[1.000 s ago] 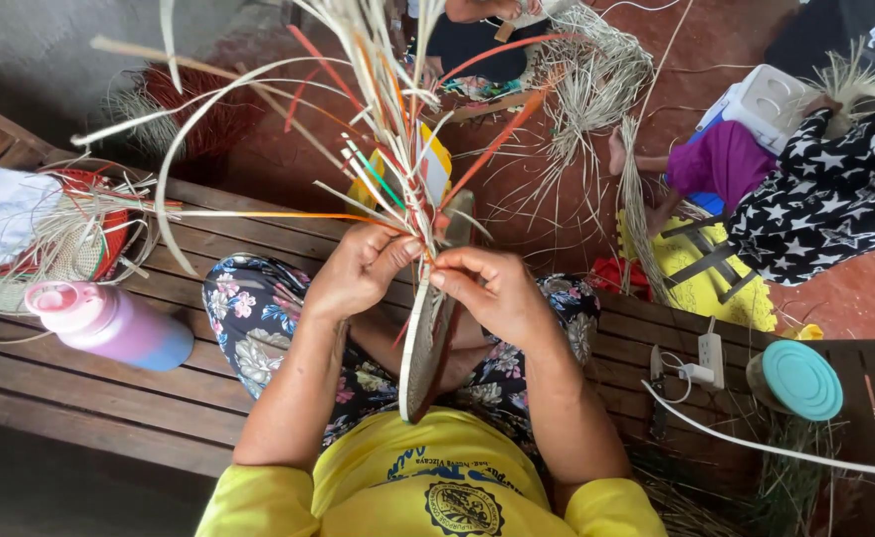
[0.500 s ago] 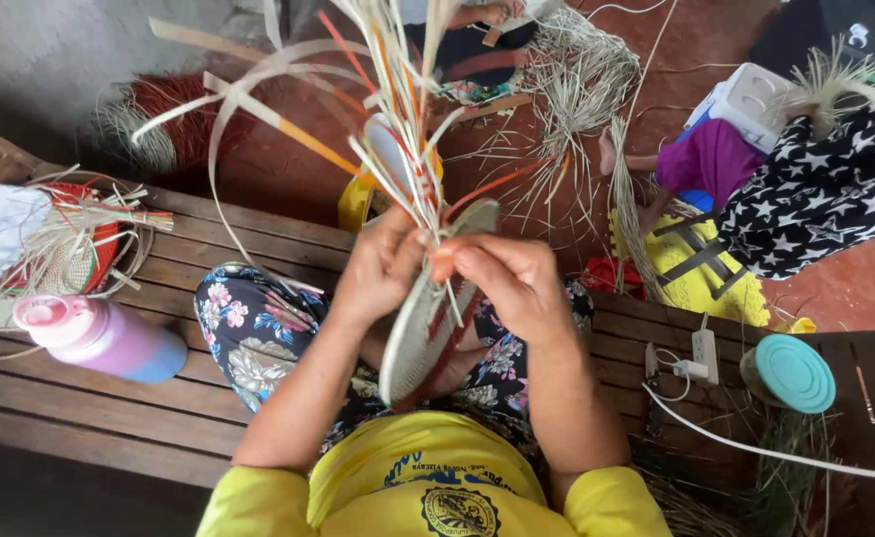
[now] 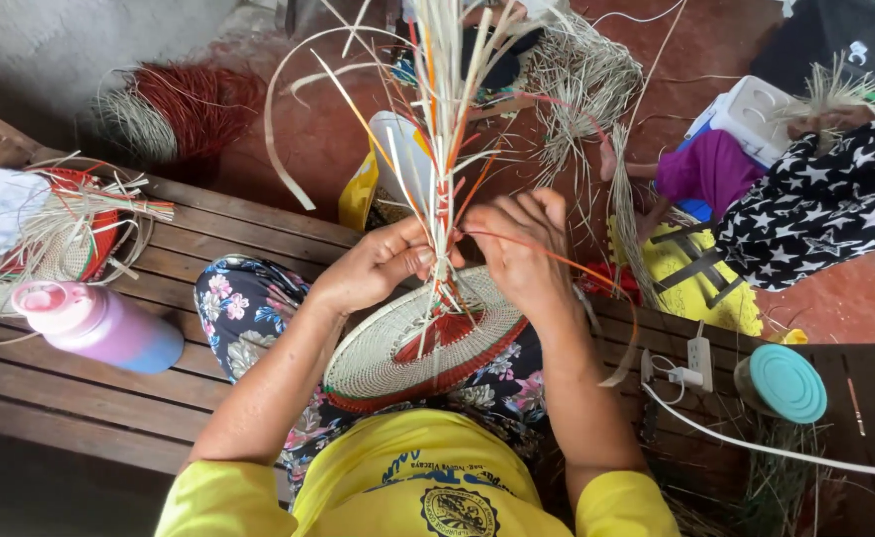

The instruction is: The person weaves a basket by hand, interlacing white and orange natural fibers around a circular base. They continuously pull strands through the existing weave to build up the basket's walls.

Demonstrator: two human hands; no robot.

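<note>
Nearest: yellow shirt (image 3: 427, 487) at the bottom edge, floral trousers (image 3: 258, 308) over the lap. On the lap a round woven disc (image 3: 407, 348), pale rim with a red centre and red-brown edge, tilted toward the camera.

Left hand (image 3: 373, 268) grip is pinched on the bundle of upright strips (image 3: 442, 149) just above the disc, thumb on top. Right hand (image 3: 522, 254) sits just beside it, fingers curled around the same bundle and an orange strip (image 3: 557, 261) that arcs off to the right. Both grips clenched on strips, hands nearly touching.

Wooden slatted counter (image 3: 109, 408) carries the rest: pink-and-blue bottle (image 3: 99, 323) lying on the left, a pale-and-red woven piece (image 3: 49, 234) with loose strands behind it, a teal-lidded jar (image 3: 780, 383) and a white cable with plug (image 3: 696, 363) on the right.

Farther, on the red floor: a red fibre bundle (image 3: 184, 104), a pile of pale strands (image 3: 586, 80), a yellow bag (image 3: 686, 273), black star-print cloth (image 3: 825, 209), a white box (image 3: 751, 109).
</note>
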